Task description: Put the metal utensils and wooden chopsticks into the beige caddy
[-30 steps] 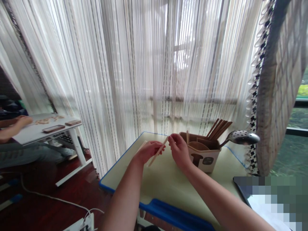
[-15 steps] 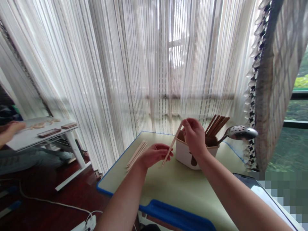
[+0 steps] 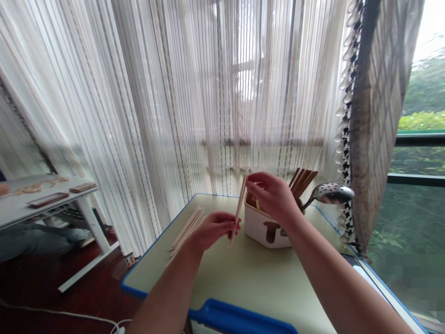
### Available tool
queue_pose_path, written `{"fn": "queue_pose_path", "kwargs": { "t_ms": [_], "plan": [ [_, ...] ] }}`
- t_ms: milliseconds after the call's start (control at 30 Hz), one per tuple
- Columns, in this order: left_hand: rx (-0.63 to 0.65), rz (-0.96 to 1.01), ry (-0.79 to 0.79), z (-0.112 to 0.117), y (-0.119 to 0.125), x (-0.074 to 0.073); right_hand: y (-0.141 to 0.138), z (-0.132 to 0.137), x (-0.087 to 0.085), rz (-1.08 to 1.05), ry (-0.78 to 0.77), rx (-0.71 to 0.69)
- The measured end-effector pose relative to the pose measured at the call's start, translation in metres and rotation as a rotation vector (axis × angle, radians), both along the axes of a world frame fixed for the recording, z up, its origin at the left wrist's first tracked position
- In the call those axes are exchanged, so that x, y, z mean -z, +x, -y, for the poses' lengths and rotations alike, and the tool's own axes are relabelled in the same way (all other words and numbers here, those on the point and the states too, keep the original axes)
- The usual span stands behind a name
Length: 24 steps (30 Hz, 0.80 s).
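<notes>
- The left hand (image 3: 214,229) is over the middle of the table (image 3: 222,283), its fingers closed around the lower part of a pale chopstick (image 3: 239,205); the stick passes between thumb and fingers, with its lower end showing below them.
- The right hand (image 3: 274,192) is higher, its fingers pinched together at the upper part of the same chopstick. Whether a second stick lies tight against it cannot be told.
- That chopstick is held above the table, steeply tilted, its top leaning slightly to the right.
- Several loose pale chopsticks (image 3: 187,229) lie roughly side by side on the table, just left of the left hand; the left forearm is close to their near ends.
- A white utensil holder (image 3: 256,226) with brown lettering and a tan rim stands behind and below the right hand, partly covered by it.
- Dark brown chopsticks (image 3: 303,182) lean out of the holder, and a metal slotted spoon (image 3: 333,193) juts out to the right.
- A blue tray (image 3: 243,319) runs along the table's near edge.
</notes>
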<state>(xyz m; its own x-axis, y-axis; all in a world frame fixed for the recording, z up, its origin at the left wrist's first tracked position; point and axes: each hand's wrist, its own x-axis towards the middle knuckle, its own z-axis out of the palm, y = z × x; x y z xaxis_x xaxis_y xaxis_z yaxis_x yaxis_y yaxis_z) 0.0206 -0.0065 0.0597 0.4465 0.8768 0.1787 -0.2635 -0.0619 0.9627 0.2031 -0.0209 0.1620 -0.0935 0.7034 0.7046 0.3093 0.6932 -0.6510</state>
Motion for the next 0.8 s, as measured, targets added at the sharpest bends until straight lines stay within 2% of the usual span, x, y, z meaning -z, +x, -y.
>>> {"fn": "queue_pose_path", "kwargs": {
  "t_ms": [133, 300, 367, 433, 533, 633, 700, 800],
  "plan": [
    [-0.042, -0.038, 0.096, 0.004, 0.003, 0.001, 0.003, 0.008, -0.005, 0.077, -0.014, -0.048],
    [-0.213, -0.118, 0.229, 0.005, 0.02, 0.0, 0.018, 0.007, -0.012, 0.086, 0.032, -0.101],
    [-0.302, -0.176, 0.331, 0.006, 0.03, -0.006, 0.029, 0.008, -0.017, 0.031, 0.063, -0.097],
    [-0.406, -0.271, 0.507, 0.008, 0.043, -0.014, 0.042, 0.008, -0.023, -0.046, 0.097, -0.087],
    [-0.591, -0.422, 0.739, 0.01, 0.067, -0.026, 0.06, 0.008, -0.029, -0.135, 0.141, -0.044],
    [-0.743, -0.502, 0.807, 0.007, 0.092, -0.03, 0.07, 0.005, -0.032, -0.135, 0.186, 0.051],
    [-0.804, -0.546, 0.817, 0.004, 0.105, -0.026, 0.072, 0.001, -0.032, -0.096, 0.238, 0.141],
    [-0.856, -0.619, 0.835, 0.0, 0.116, -0.011, 0.067, -0.006, -0.027, -0.006, 0.305, 0.228]
  ]
}}
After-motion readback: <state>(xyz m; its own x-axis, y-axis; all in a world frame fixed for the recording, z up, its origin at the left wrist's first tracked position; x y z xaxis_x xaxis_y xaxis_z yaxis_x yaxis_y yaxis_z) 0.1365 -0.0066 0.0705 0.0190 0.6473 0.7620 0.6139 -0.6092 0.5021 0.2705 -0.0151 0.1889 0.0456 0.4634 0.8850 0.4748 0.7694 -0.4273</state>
